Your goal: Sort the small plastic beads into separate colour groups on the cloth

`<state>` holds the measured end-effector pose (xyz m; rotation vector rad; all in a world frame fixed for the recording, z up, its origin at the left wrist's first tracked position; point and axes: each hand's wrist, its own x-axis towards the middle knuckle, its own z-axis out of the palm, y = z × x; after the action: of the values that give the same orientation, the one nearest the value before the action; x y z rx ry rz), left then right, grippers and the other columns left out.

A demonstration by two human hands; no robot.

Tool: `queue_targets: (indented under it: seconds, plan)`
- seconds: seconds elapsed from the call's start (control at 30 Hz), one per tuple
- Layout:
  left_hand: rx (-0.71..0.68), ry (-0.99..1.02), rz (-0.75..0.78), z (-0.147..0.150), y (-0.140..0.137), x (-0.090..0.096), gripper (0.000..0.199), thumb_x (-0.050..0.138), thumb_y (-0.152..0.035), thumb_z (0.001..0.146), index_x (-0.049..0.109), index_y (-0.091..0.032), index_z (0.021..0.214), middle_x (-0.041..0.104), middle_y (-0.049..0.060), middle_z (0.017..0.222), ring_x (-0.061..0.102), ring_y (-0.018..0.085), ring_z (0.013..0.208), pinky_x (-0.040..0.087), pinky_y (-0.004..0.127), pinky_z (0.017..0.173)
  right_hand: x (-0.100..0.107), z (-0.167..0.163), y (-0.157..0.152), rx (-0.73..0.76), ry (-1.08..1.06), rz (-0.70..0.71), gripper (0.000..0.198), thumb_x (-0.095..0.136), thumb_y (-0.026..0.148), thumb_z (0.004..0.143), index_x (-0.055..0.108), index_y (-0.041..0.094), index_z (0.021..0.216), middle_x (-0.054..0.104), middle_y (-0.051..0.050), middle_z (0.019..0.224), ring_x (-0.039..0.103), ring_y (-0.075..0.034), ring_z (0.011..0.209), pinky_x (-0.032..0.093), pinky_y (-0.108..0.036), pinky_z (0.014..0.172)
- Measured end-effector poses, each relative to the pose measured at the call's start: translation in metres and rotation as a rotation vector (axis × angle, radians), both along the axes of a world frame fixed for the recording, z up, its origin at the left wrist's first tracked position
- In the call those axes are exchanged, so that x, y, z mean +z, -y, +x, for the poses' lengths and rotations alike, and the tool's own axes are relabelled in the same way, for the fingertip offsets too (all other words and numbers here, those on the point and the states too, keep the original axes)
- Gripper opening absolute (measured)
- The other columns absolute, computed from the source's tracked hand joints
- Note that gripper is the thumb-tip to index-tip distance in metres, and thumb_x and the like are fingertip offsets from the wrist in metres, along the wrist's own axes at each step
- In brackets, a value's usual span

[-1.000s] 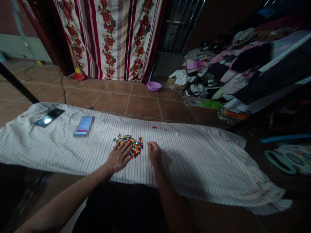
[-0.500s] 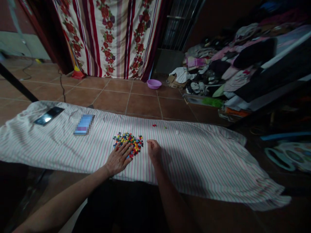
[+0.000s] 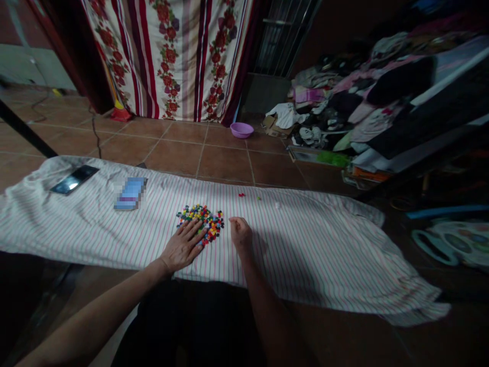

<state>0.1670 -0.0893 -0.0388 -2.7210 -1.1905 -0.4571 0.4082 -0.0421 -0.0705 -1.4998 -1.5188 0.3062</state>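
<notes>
A pile of small multicoloured pieces (image 3: pixel 214 224), too small to name for sure, lies on a striped cloth (image 3: pixel 321 255). My left hand (image 3: pixel 182 245) rests flat over the near left side of this pile, fingers stretched out, and covers part of it. Just right of the pile, my right hand (image 3: pixel 241 235) is closed in a fist above the cloth. Whatever its fingers may hold is hidden. Beyond the fist sit red pieces (image 3: pixel 241 194), a tiny green piece (image 3: pixel 259 198) and a small white item (image 3: pixel 277 205).
On the cloth's left part lie a dark phone (image 3: pixel 75 180) and a phone with a lit, blurred screen (image 3: pixel 131 193). A purple basin (image 3: pixel 242 130) stands on the tiled floor beyond. Heaped clothes (image 3: pixel 344 102) fill the far right, and a floral curtain (image 3: pixel 187 61) hangs behind.
My left hand has slid slightly left across the pile, uncovering a few pieces at its right. My right hand stays closed beside it. The view has shifted a little.
</notes>
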Motion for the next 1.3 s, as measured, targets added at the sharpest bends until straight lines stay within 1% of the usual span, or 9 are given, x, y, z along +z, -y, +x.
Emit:
queue_targets:
  seconds: [0.07,0.23,0.33,0.5,0.6,0.83,0.93,1.07,1.3]
  plan:
    - [-0.025,-0.009,-0.029,0.003,0.001,-0.001,0.053,0.038,-0.040,0.095,0.033,-0.022,0.145,0.034,0.008,0.152,0.024,0.025,0.143,0.023,0.046,0.115,0.002,0.000,0.001,0.025,0.009,0.006,0.028,0.040,0.024,0.085,0.067,0.019,0.085,0.068,-0.007,0.086,0.063,-0.018,0.081,0.049,-0.029,0.076]
    - [0.075,0.047,-0.049,0.008,-0.002,-0.006,0.048,0.038,-0.038,0.095,0.044,-0.020,0.138,0.041,0.011,0.147,0.027,0.027,0.141,0.028,0.047,0.113,0.008,-0.004,0.004,0.134,0.080,-0.005,0.027,0.044,0.024,0.086,0.069,0.020,0.096,0.067,-0.005,0.088,0.062,-0.014,0.075,0.049,-0.024,0.070]
    - [0.080,0.063,-0.052,0.008,-0.002,-0.007,0.046,0.038,-0.035,0.095,0.046,-0.019,0.137,0.041,0.011,0.147,0.027,0.027,0.141,0.029,0.048,0.113,0.010,-0.008,0.005,0.173,0.129,-0.002,0.025,0.047,0.023,0.086,0.070,0.021,0.097,0.067,-0.004,0.090,0.061,-0.012,0.071,0.049,-0.023,0.070]
    - [0.070,0.100,-0.050,0.008,-0.002,-0.009,0.046,0.038,-0.030,0.094,0.046,-0.015,0.137,0.042,0.013,0.146,0.024,0.027,0.142,0.030,0.049,0.113,0.012,-0.012,0.008,0.201,0.190,-0.042,0.025,0.049,0.026,0.088,0.070,0.024,0.103,0.066,-0.004,0.094,0.063,-0.014,0.081,0.049,-0.023,0.075]
    - [0.062,0.118,-0.044,0.008,-0.002,-0.010,0.047,0.038,-0.029,0.093,0.045,-0.015,0.137,0.042,0.013,0.146,0.024,0.027,0.142,0.031,0.049,0.113,0.015,-0.012,0.009,0.206,0.188,-0.082,0.022,0.051,0.028,0.088,0.069,0.024,0.101,0.066,-0.004,0.095,0.063,-0.015,0.083,0.049,-0.024,0.075]
    - [0.062,0.122,-0.027,0.008,-0.002,-0.010,0.047,0.040,-0.030,0.092,0.047,-0.013,0.135,0.044,0.014,0.144,0.027,0.027,0.141,0.032,0.048,0.112,0.014,-0.012,0.006,0.185,0.141,-0.051,0.016,0.051,0.030,0.087,0.065,0.021,0.087,0.065,-0.003,0.086,0.060,-0.013,0.069,0.047,-0.024,0.070]
    - [0.058,0.143,-0.008,0.008,-0.002,-0.010,0.046,0.040,-0.029,0.091,0.047,-0.012,0.134,0.046,0.015,0.143,0.028,0.027,0.141,0.034,0.048,0.112,0.009,-0.012,0.004,0.105,0.082,-0.040,0.017,0.051,0.032,0.084,0.062,0.019,0.085,0.064,-0.003,0.078,0.059,-0.014,0.066,0.046,-0.025,0.065]
    - [0.055,0.171,0.013,0.008,-0.001,-0.013,0.047,0.041,-0.028,0.091,0.047,-0.009,0.133,0.046,0.017,0.142,0.024,0.028,0.142,0.036,0.048,0.111,0.004,-0.010,0.003,0.008,-0.023,-0.096,0.018,0.051,0.035,0.080,0.059,0.019,0.083,0.065,-0.002,0.070,0.059,-0.014,0.058,0.045,-0.024,0.058]
    - [0.051,0.190,0.002,0.007,-0.002,-0.015,0.052,0.042,-0.027,0.089,0.040,-0.012,0.139,0.040,0.016,0.146,0.018,0.030,0.144,0.036,0.051,0.110,-0.001,-0.004,-0.005,-0.010,-0.164,-0.119,0.019,0.052,0.037,0.078,0.058,0.020,0.083,0.067,-0.003,0.071,0.063,-0.016,0.062,0.049,-0.026,0.060]
